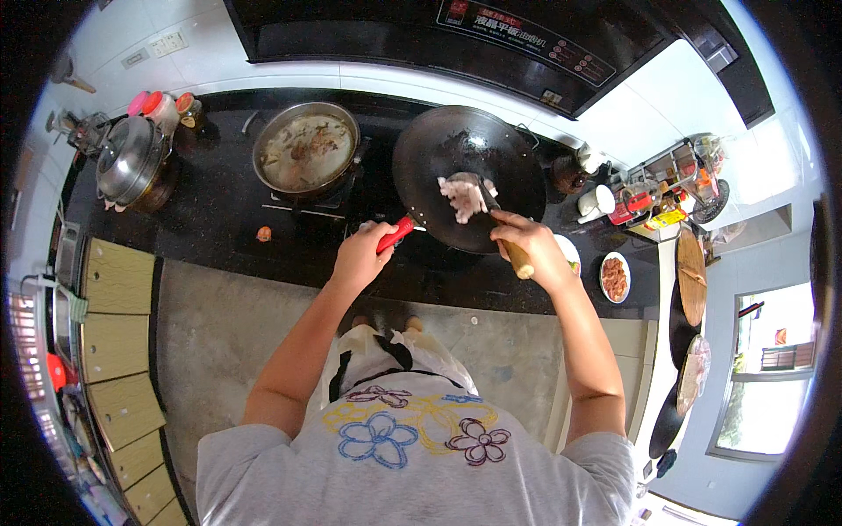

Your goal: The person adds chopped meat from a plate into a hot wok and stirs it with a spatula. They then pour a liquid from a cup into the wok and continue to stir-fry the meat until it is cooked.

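A large dark wok sits on the right side of the stove, with pale, pinkish-white pieces of what looks like fatty meat in it. My left hand is closed around the wok's red handle. In my right hand is a spatula with a wooden handle; its dark metal end reaches into the wok against the meat. To the left, a steel pan holds cloudy liquid with bits floating in it.
A lidded steel pot and several jars stand at the far left. Right of the wok are a plate of reddish meat, a partly hidden white dish, a white jug and seasoning bottles. A black range hood overhangs the counter.
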`<state>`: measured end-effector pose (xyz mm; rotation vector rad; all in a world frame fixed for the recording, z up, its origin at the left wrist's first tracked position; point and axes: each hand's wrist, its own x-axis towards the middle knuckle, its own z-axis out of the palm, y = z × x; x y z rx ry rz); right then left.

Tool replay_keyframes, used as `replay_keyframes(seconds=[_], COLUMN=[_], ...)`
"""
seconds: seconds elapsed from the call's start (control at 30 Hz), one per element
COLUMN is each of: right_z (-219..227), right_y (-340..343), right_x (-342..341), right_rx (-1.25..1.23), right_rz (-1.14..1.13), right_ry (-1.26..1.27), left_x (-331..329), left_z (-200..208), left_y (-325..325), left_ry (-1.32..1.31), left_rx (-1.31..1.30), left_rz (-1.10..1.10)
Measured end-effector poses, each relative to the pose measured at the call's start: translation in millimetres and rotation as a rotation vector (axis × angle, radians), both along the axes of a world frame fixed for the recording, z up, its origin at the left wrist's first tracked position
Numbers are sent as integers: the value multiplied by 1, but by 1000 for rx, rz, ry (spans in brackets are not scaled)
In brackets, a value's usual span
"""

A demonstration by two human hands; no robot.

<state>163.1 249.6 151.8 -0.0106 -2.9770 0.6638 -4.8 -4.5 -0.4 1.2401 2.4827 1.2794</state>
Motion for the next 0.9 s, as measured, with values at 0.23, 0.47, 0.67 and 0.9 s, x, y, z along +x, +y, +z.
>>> replay_keyframes(seconds=[0.23, 0.47, 0.67, 0.9], right_z=[34, -17, 62, -7], right_y=[-45, 7, -28, 10], right_x=[14, 0, 22, -9], right_rx=[203, 132, -9, 52], right_rz=[114, -59, 14, -87], right_ry=[-7, 167, -31, 232], left_x=[-1, 0, 0, 1], left_z=[-3, 5, -4, 1], left_y=[0, 4, -1, 3], left_ry=[46, 33, 36, 34], left_rx=[3, 34, 1, 40], left_rz=[19, -18, 21, -4])
